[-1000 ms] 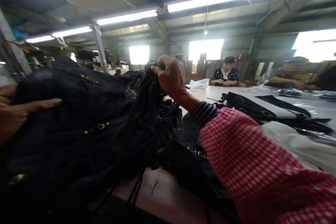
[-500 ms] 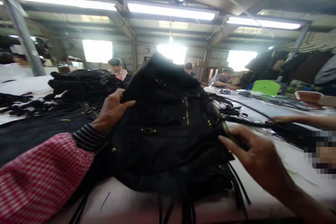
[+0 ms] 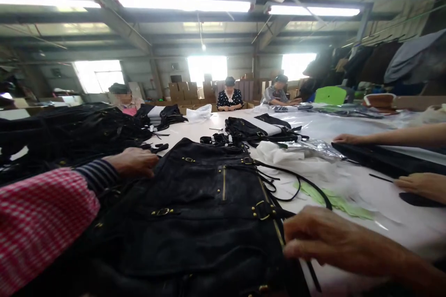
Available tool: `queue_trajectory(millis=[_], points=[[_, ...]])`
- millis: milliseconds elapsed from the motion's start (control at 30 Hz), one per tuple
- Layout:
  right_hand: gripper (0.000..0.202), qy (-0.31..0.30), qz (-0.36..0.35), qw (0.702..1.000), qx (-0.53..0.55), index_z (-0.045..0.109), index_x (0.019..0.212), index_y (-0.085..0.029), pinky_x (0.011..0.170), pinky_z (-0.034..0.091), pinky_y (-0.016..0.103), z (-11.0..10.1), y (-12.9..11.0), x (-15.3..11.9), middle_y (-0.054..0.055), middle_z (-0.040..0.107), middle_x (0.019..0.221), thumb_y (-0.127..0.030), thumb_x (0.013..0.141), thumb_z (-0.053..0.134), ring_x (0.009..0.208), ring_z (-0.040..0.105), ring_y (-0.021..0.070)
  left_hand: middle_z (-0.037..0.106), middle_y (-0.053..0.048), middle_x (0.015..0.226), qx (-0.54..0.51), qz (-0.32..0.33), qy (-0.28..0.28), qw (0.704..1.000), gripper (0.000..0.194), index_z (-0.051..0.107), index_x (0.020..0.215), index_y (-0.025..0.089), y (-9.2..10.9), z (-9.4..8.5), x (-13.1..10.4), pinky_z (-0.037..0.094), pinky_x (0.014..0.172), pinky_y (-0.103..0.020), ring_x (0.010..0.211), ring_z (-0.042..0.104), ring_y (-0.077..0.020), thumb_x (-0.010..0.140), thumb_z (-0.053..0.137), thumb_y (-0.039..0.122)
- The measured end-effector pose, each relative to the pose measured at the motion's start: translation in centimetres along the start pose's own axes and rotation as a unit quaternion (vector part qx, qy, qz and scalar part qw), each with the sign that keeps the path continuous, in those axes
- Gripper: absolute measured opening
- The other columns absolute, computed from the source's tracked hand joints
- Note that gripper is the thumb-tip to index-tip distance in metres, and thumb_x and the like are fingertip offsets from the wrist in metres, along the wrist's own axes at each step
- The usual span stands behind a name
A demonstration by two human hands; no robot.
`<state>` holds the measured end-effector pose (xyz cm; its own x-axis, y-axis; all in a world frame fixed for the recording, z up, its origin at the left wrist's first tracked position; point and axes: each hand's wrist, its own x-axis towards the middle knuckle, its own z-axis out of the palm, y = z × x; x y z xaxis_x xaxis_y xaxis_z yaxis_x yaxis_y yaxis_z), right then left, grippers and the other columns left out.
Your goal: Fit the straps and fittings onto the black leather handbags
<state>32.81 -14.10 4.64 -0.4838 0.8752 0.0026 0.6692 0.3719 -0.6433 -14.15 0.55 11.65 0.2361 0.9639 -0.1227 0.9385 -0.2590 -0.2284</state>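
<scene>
A black bag [image 3: 205, 222] with brass buckles and short zips lies on the white table in front of me. My left hand [image 3: 134, 161] is at its upper left edge, fingers bent and pressed together, fingertips partly hidden. At the right side edge, near a buckle and the strap [image 3: 296, 174], my right hand [image 3: 313, 236] pinches the bag's edge between thumb and curled fingers. Beyond the bag lie more black bags [image 3: 258, 127] wrapped with white bands.
Black bags are piled [image 3: 80, 130] at the left. White wrapping [image 3: 299, 162] and green sheets [image 3: 334, 202] lie right of the bag. Another person's hands [image 3: 421, 185] hold black material at the right. Several people sit across the table [image 3: 376, 232].
The bag has gone from raised and upright to lying on the table. Both hands have come down with it, and the view has turned slightly to the right.
</scene>
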Motion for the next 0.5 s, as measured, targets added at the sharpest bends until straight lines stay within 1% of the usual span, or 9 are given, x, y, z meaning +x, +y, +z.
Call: queue_trajectory(millis=[67, 100, 133, 200, 267, 333, 400, 433, 500], points=[[0.046, 0.004, 0.010, 1.000, 0.015, 0.067, 0.076, -0.020, 0.059, 0.048, 0.026, -1.9, 1.9, 3.7, 0.003, 0.067, 0.071, -0.058, 0.095, 0.048, 0.064, 0.063, 0.0176, 0.070, -0.010, 0.092, 0.009, 0.068, 0.012, 0.998, 0.035, 0.073, 0.095, 0.020, 2.6, -3.9, 2.9, 0.044, 0.076, -0.035, 0.084, 0.064, -0.0277, 0.073, 0.064, 0.046], [0.042, 0.050, 0.019, 0.998, -0.015, 0.068, 0.083, -0.019, 0.064, 0.048, 0.028, -2.6, 3.0, 5.8, 0.004, 0.068, 0.076, -0.052, 0.097, 0.046, 0.069, 0.064, 0.0187, 0.070, -0.009, 0.094, 0.002, 0.099, 0.028, 0.995, 0.035, 0.073, 0.100, 0.020, 4.6, -5.4, 4.5, 0.044, 0.079, -0.035, 0.086, 0.063, -0.0265, 0.077, 0.061, 0.045], [0.034, 0.103, 0.031, 0.992, -0.070, 0.068, 0.089, -0.018, 0.071, 0.049, 0.030, -2.9, 4.3, 8.0, 0.006, 0.069, 0.082, -0.045, 0.097, 0.049, 0.077, 0.065, 0.0204, 0.070, -0.010, 0.090, -0.012, 0.135, 0.045, 0.990, 0.035, 0.073, 0.100, 0.018, 7.0, -6.5, 6.0, 0.043, 0.079, -0.037, 0.085, 0.062, -0.0273, 0.079, 0.060, 0.043], [0.025, 0.157, 0.045, 0.970, -0.182, 0.067, 0.109, -0.016, 0.085, 0.047, 0.034, -3.0, 6.7, 11.9, 0.011, 0.071, 0.104, -0.031, 0.093, 0.055, 0.098, 0.064, 0.0250, 0.070, -0.006, 0.104, -0.037, 0.192, 0.066, 0.979, 0.038, 0.067, 0.118, 0.022, 12.6, -6.9, 8.3, 0.043, 0.085, -0.036, 0.095, 0.061, -0.0251, 0.089, 0.053, 0.043], [0.035, 0.153, 0.039, 0.949, -0.274, 0.063, 0.122, -0.015, 0.093, 0.044, 0.036, -2.4, 8.6, 14.5, 0.014, 0.066, 0.121, -0.018, 0.088, 0.055, 0.116, 0.057, 0.0292, 0.068, -0.003, 0.116, -0.061, 0.248, 0.048, 0.966, 0.046, 0.058, 0.130, 0.026, 17.9, -4.9, 9.5, 0.044, 0.089, -0.032, 0.104, 0.061, -0.0225, 0.088, 0.059, 0.047], [0.040, 0.123, 0.036, 0.933, -0.337, 0.062, 0.124, -0.015, 0.092, 0.044, 0.037, -1.7, 9.9, 15.9, 0.015, 0.066, 0.123, -0.009, 0.085, 0.053, 0.122, 0.052, 0.0316, 0.058, -0.006, 0.136, -0.109, 0.339, 0.040, 0.934, 0.053, 0.049, 0.138, 0.026, 21.9, -1.7, 9.4, 0.044, 0.096, -0.036, 0.123, 0.052, -0.0260, 0.090, 0.060, 0.045], [0.037, 0.091, 0.049, 0.922, -0.373, 0.066, 0.115, -0.015, 0.088, 0.045, 0.036, -1.4, 10.5, 16.2, 0.015, 0.070, 0.112, -0.004, 0.083, 0.050, 0.118, 0.054, 0.0318, 0.055, -0.009, 0.136, -0.118, 0.359, 0.055, 0.924, 0.047, 0.048, 0.135, 0.026, 24.2, 1.5, 8.8, 0.044, 0.096, -0.042, 0.124, 0.049, -0.0290, 0.093, 0.057, 0.043], [0.034, 0.082, 0.057, 0.918, -0.384, 0.068, 0.108, -0.015, 0.086, 0.044, 0.035, -1.5, 10.6, 16.2, 0.015, 0.071, 0.106, -0.003, 0.083, 0.049, 0.115, 0.055, 0.0314, 0.056, -0.010, 0.133, -0.122, 0.352, 0.067, 0.926, 0.042, 0.049, 0.132, 0.025, 24.6, 2.7, 8.6, 0.045, 0.094, -0.043, 0.122, 0.049, -0.0293, 0.094, 0.055, 0.040], [0.028, 0.085, 0.069, 0.911, -0.398, 0.070, 0.095, -0.016, 0.083, 0.044, 0.034, -2.0, 10.2, 15.9, 0.015, 0.071, 0.098, -0.004, 0.083, 0.048, 0.111, 0.057, 0.0304, 0.059, -0.009, 0.121, -0.129, 0.328, 0.085, 0.932, 0.032, 0.051, 0.124, 0.025, 24.7, 4.0, 8.3, 0.046, 0.091, -0.043, 0.115, 0.051, -0.0284, 0.093, 0.052, 0.034]])
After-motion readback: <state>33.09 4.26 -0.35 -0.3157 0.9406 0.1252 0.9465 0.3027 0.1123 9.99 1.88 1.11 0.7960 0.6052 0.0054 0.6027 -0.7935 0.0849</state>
